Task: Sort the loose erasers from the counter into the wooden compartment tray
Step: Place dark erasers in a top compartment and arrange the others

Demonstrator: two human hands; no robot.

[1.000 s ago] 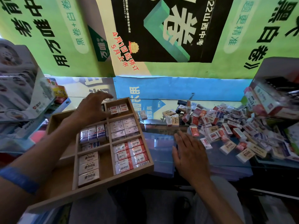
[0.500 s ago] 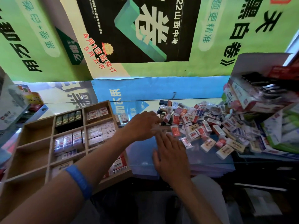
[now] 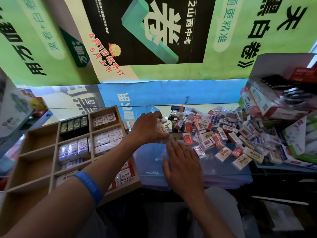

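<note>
Cream erasers [image 3: 162,128] lie just under our left hand [image 3: 147,127], fingers curled on them at the pile's [image 3: 223,134] near edge, long axes pointing away, while our flat, relaxed right hand [image 3: 183,162] rests nearer us, the wooden tray [image 3: 41,152] to the left.

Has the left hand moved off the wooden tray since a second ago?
Yes. The left hand has crossed rightward from above the wooden tray to the near edge of the eraser pile, fingers curled over a cream eraser.
</note>
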